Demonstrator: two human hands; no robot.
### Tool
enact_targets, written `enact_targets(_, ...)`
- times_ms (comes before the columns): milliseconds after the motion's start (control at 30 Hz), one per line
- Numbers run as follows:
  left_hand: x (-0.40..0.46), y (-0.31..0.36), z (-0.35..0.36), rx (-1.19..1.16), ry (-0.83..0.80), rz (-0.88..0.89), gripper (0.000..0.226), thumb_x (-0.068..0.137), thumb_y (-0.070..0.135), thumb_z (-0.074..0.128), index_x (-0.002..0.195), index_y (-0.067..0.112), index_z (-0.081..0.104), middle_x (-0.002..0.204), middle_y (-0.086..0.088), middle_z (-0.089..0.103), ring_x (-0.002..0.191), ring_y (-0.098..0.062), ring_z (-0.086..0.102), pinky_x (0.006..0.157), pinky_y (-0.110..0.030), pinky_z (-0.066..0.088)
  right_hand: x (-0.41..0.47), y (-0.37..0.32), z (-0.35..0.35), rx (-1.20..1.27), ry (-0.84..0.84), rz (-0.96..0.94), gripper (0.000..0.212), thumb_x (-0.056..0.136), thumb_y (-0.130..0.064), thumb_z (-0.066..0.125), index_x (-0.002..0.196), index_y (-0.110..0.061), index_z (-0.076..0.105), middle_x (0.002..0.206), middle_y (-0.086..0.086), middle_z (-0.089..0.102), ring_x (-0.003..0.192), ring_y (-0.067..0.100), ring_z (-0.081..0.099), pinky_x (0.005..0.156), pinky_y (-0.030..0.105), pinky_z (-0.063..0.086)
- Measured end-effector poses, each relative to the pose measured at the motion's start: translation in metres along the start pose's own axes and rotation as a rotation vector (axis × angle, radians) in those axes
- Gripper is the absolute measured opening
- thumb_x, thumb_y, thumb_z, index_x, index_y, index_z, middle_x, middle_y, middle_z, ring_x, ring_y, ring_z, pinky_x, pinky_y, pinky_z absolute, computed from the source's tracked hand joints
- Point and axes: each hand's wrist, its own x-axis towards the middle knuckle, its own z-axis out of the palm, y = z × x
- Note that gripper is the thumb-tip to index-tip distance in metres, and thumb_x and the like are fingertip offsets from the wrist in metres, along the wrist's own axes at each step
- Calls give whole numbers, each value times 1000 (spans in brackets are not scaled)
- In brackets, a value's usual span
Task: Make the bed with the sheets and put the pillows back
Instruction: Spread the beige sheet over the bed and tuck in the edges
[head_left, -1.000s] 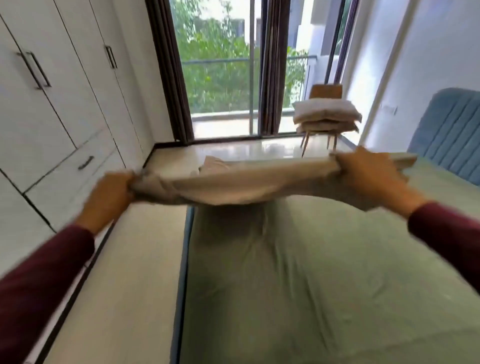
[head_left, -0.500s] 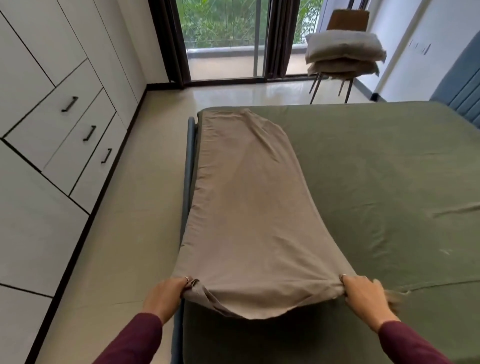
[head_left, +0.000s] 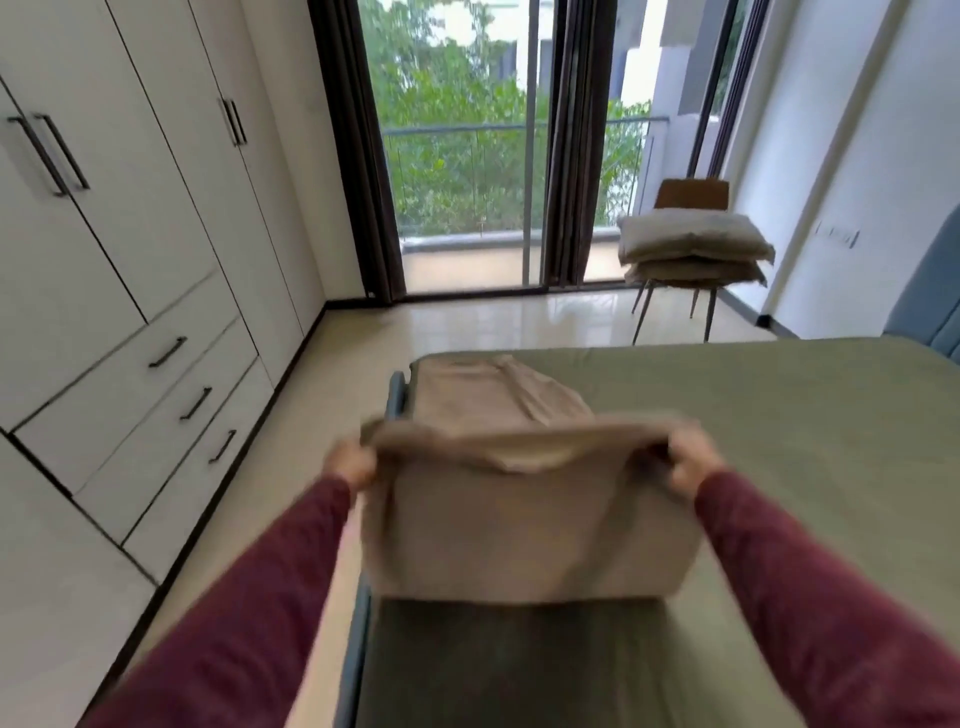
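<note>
- The left hand and the right hand are each clenched on one end of the near edge of a beige sheet; both are blurred, so the exact finger placement cannot be read.
- The held edge is raised above the bed, and the cloth drops from it in a loose panel toward the person, while the far part of the sheet lies flat along the bed's left side, on top of the green fitted sheet.
- Holding two ends wide apart keeps the edge stretched, which in my judgement suits either shaking the cloth out or opening its folds across the mattress.
- The beige sheet is narrow and looks folded lengthwise, so most of the bed is uncovered; the spreading step seems barely begun.
- Two pillows sit stacked on a chair by the balcony door, well apart from the bed, likely parked there to leave the mattress free for the sheets.
- The blue headboard shows at the right edge, so the pillows belong at that end once the sheet is laid.
- White wardrobe doors and drawers run along the left wall, across a strip of floor from the bed.
</note>
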Motion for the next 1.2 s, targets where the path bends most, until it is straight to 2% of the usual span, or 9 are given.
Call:
enact_targets(100, 35, 167, -92, -81, 249, 385, 22, 84, 0, 52, 102, -4, 64, 102, -22, 64, 98, -29, 61, 87, -46, 49, -1, -223, 17, 4, 81, -507, 54, 70, -35, 51, 120, -14, 59, 120, 20, 62, 104, 36, 62, 88, 53, 53)
enact_targets(200, 107, 250, -183, -160, 488, 599, 32, 66, 20, 56, 94, 8, 65, 98, -20, 68, 94, -36, 65, 81, -55, 54, -97, -355, 1, -95, 277, -991, 37, 80, -27, 39, 110, -24, 61, 115, 5, 64, 107, 20, 58, 96, 32, 47)
enact_targets(267, 82, 275, -224, -178, 551, 714, 34, 65, 20, 60, 97, 11, 66, 98, -16, 69, 94, -34, 66, 78, -51, 56, -147, -393, -18, -155, 337, -1226, 33, 82, -16, 34, 101, -29, 57, 114, 7, 64, 105, 17, 56, 94, 26, 43)
enact_targets(467, -92, 241, -235, -74, 378, 825, 40, 74, -3, 72, 112, 2, 63, 98, -13, 63, 85, -27, 64, 69, -34, 59, -220, -373, -88, -766, 455, -1698, 40, 69, 4, 38, 100, 11, 61, 94, 34, 62, 92, 45, 58, 86, 41, 42)
enact_targets(600, -131, 166, -229, 101, 283, 717, 41, 76, 4, 74, 115, 6, 63, 103, -14, 67, 90, -27, 66, 71, -39, 60, -254, -300, -113, -955, 417, -1750, 31, 73, 15, 45, 99, 14, 63, 90, 36, 61, 87, 48, 58, 88, 50, 44)
enact_targets(833, -193, 13, -165, 344, 80, 483, 18, 74, -6, 71, 92, -8, 66, 87, -22, 67, 86, -31, 63, 74, -35, 47, -264, -91, -155, -1017, 207, -1627, 39, 64, -3, 33, 83, 8, 65, 85, 28, 63, 86, 40, 55, 88, 49, 40)
enact_targets(1000, -217, -109, -96, 431, -154, 256, 14, 79, -5, 65, 92, -2, 68, 85, -21, 66, 80, -22, 59, 61, -24, 29, -252, 82, -161, -1056, -14, -1235, 33, 50, 1, 42, 73, 0, 66, 79, 20, 66, 80, 40, 63, 84, 43, 44)
enact_targets(1100, -218, -166, -61, 474, -241, 99, 17, 85, 3, 60, 100, 1, 68, 95, -21, 68, 88, -29, 65, 62, -26, 39, -245, 156, -153, -1177, -128, -886, 27, 60, 10, 52, 77, -4, 67, 84, 16, 68, 88, 36, 63, 85, 36, 43)
enact_targets(1200, -216, -180, -42, 514, -258, 121, 16, 88, 4, 54, 97, 1, 66, 97, -22, 67, 90, -33, 64, 71, -31, 47, -245, 174, -148, -1204, -132, -772, 25, 66, 13, 56, 83, -2, 68, 91, 16, 68, 95, 34, 60, 83, 36, 44)
